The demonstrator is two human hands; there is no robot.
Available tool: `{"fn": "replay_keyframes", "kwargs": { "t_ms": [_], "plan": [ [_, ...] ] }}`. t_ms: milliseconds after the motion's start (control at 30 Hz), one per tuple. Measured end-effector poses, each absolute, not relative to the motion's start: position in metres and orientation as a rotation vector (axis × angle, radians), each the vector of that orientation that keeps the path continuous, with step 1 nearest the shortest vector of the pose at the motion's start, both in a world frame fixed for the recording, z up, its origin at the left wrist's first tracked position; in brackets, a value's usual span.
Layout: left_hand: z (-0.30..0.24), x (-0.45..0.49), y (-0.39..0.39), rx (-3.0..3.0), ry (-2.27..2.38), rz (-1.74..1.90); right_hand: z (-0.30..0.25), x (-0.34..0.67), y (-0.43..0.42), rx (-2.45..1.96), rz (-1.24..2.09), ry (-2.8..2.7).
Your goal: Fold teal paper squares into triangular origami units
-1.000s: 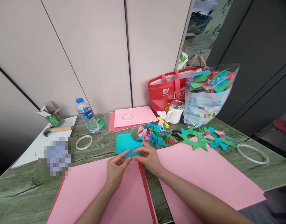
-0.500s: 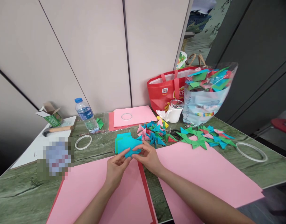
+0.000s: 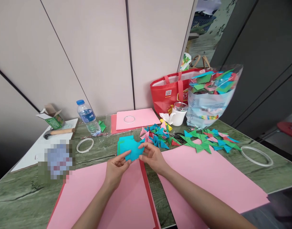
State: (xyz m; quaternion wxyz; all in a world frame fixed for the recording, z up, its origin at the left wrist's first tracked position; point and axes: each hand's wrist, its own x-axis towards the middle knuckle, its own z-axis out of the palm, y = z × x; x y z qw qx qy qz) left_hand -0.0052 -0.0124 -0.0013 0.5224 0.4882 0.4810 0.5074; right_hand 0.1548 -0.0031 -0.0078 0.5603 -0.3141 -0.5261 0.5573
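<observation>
Between my two hands is a piece of blue paper (image 3: 134, 152), held up over the table. My left hand (image 3: 117, 167) pinches its left lower edge between thumb and fingers. On the other side, my right hand (image 3: 153, 158) grips the right edge the same way. Directly behind it lies a small stack of blue and green paper sheets (image 3: 122, 142), partly hidden by the held piece. Beyond my right hand is a pile of folded paper pieces (image 3: 157, 136) in blue, pink, green and red.
Large pink sheets (image 3: 88, 197) lie under both forearms. Rings of folded paper (image 3: 200, 141) and scissors (image 3: 178, 137) are at right. Behind stand a white mug (image 3: 178, 114), a red bag (image 3: 163, 95) and a filled plastic bag (image 3: 205, 105). At left are a water bottle (image 3: 88, 117) and a hammer (image 3: 60, 132).
My hands have moved slightly apart along the blue paper, the left toward the lower left edge and the right outward. More of the paper's surface shows between them.
</observation>
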Motion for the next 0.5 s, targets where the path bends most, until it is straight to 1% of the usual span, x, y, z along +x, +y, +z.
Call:
{"fn": "replay_keyframes", "kwargs": {
  "t_ms": [200,400,500],
  "plan": [
    [0.004,-0.012,-0.008,1.171,1.130,1.147,-0.009,0.158,0.001,-0.756,1.303,-1.297],
    [0.009,-0.018,-0.005,1.205,1.066,0.957,-0.012,0.162,0.004,-0.896,1.231,-1.340],
    [0.007,-0.019,-0.003,1.168,1.075,1.049,-0.016,0.160,0.004,-0.928,1.225,-1.360]
  ]
}}
